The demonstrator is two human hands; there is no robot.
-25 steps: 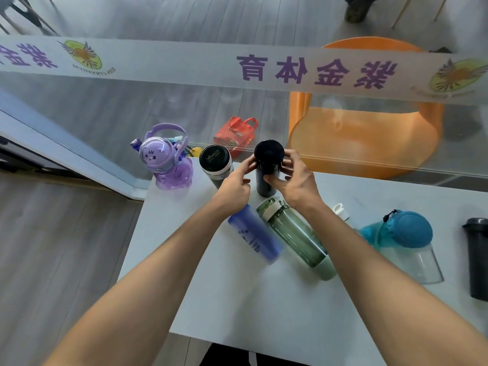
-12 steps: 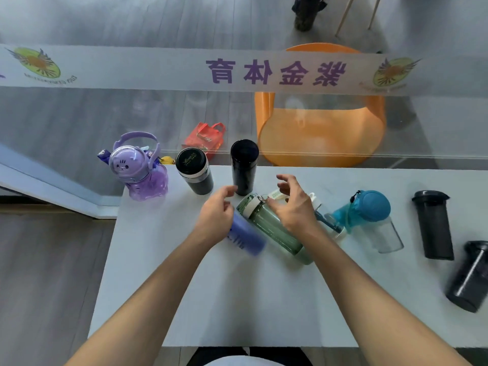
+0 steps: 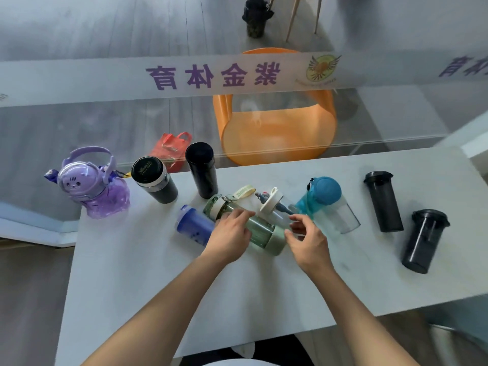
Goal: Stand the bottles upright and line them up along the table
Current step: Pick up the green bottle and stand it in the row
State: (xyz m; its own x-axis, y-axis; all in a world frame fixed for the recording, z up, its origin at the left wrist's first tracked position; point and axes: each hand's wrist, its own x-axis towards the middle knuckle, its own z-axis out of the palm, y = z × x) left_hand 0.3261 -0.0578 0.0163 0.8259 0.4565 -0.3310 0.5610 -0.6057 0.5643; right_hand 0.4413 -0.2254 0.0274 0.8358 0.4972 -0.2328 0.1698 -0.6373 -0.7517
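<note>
Three bottles stand upright along the back left of the white table (image 3: 148, 281): a purple cat bottle (image 3: 91, 186), a black-lidded tumbler (image 3: 155, 182) and a slim black flask (image 3: 202, 170). A green bottle (image 3: 260, 229) lies on its side, and my left hand (image 3: 231, 236) is curled over its upper half. My right hand (image 3: 307, 237) hovers at its pale green base with fingers apart. A blue bottle (image 3: 194, 225) lies to the left of my left hand. A clear bottle with a white lid (image 3: 273, 204) and a teal-lidded bottle (image 3: 326, 204) lie behind my right hand.
Two dark tumblers (image 3: 384, 203) (image 3: 423, 240) are on the right part of the table. A glass panel with a printed band (image 3: 211, 75) runs along the table's far edge. Behind it are an orange chair (image 3: 274, 128) and a red bag (image 3: 171, 146).
Both hands let go of the slim black flask, which now stands in the back row. They moved down to the lying green bottle. The view swung to the right.
</note>
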